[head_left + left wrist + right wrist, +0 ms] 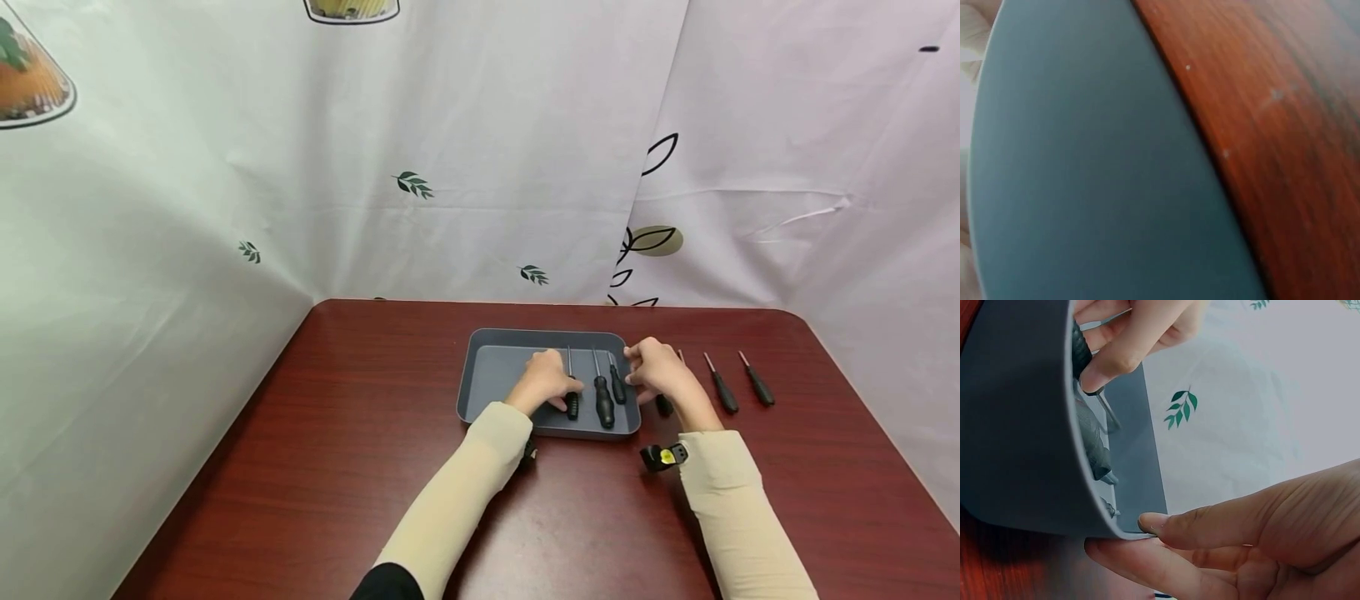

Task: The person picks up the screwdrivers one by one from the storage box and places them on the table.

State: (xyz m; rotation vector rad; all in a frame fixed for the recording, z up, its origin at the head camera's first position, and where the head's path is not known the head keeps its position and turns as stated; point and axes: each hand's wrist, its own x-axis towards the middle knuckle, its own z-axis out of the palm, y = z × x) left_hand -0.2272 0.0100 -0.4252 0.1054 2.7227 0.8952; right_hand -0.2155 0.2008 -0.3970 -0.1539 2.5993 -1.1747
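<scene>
A grey tray (495, 375) lies on the table with three black-handled screwdrivers in it, side by side with their shafts pointing to the far side. My left hand (546, 381) reaches in and grips the handle of the leftmost screwdriver (573, 407). To its right lie a thicker screwdriver (604, 404) and a smaller screwdriver (618, 387). My right hand (656, 367) pinches the tray's right rim between thumb and fingers, plainly seen in the right wrist view. The tray's outer wall (1097, 156) fills much of the left wrist view, hiding most of the left hand there.
Right of the tray, more screwdrivers lie on the red-brown table (360, 467): one partly hidden screwdriver (664, 406) under the right hand, another screwdriver (723, 393), and the farthest screwdriver (759, 387). A white patterned curtain (465, 150) hangs behind the table.
</scene>
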